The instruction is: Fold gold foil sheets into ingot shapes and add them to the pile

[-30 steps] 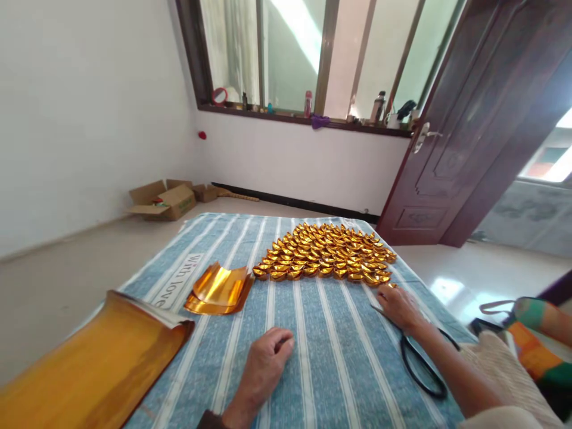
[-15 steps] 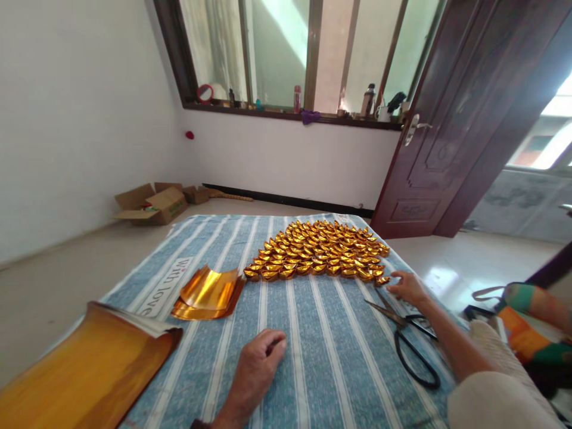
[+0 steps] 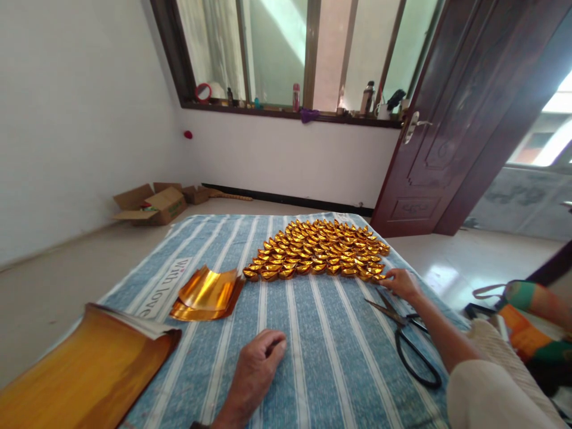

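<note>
Head view: the right hand (image 3: 403,282) reaches forward, fingers loosely extended and holding nothing, fingertips touching the nearest right corner of the rows of folded gold paper ingots (image 3: 318,251) laid on the blue striped cloth (image 3: 322,345). Black-handled scissors (image 3: 404,338) lie just beside that wrist. The left hand (image 3: 255,372) rests loosely curled and empty on the cloth, near the small stack of gold foil sheets (image 3: 206,294) and a larger stack (image 3: 84,372).

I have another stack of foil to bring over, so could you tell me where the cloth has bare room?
Bare cloth lies between the left hand, the scissors and the gold ingots. The far right is crowded: the right hand touches the ingots' corner. Cut foil and big sheets fill the left.
</note>
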A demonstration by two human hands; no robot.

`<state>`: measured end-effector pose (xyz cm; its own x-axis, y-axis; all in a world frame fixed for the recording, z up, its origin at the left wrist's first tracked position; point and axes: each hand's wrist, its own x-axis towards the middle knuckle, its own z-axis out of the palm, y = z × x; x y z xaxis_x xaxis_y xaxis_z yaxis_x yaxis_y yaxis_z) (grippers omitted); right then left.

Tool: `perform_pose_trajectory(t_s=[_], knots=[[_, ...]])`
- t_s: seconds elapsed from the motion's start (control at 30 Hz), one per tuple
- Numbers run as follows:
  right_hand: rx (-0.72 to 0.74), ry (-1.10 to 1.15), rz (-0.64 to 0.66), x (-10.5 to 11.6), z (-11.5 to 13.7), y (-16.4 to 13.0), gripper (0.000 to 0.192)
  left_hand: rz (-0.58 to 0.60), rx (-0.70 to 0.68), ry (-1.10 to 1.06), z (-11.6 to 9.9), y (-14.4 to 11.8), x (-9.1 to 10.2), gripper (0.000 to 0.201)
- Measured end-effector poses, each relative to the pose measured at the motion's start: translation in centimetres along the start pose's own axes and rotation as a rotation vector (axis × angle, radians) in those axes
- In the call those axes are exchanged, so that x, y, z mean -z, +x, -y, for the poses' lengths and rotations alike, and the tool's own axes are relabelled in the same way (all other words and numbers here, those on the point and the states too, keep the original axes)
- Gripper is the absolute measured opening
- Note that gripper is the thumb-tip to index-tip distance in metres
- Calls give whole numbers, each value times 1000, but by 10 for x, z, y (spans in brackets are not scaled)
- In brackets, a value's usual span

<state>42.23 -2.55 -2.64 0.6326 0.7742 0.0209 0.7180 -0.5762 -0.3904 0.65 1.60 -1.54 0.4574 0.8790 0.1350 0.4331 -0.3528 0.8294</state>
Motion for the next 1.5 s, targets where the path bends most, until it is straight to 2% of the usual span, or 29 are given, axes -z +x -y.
perform_pose_trajectory(t_s=[0.4, 0.63, 0.87, 0.97, 1.37, 1.5], knots=[[-11, -145, -17, 4, 10, -7, 30, 13, -12, -2, 2, 0, 0, 24], [-28, -215, -58, 11, 24, -22, 43, 19, 3, -18, 6, 0, -3, 25], [112, -240, -14, 1, 49, -28, 28, 10, -11, -22, 8, 0, -3, 24], [109, -250, -12, -2, 54, -26, 24, 14, -13, -21, 9, 0, -3, 24], [98, -175, -32, -8, 58, -19, 31, 19, -11, -25, 8, -1, -3, 23], [88, -139, -49, -12, 57, -15, 24, 11, -6, -25, 6, 0, -2, 23]])
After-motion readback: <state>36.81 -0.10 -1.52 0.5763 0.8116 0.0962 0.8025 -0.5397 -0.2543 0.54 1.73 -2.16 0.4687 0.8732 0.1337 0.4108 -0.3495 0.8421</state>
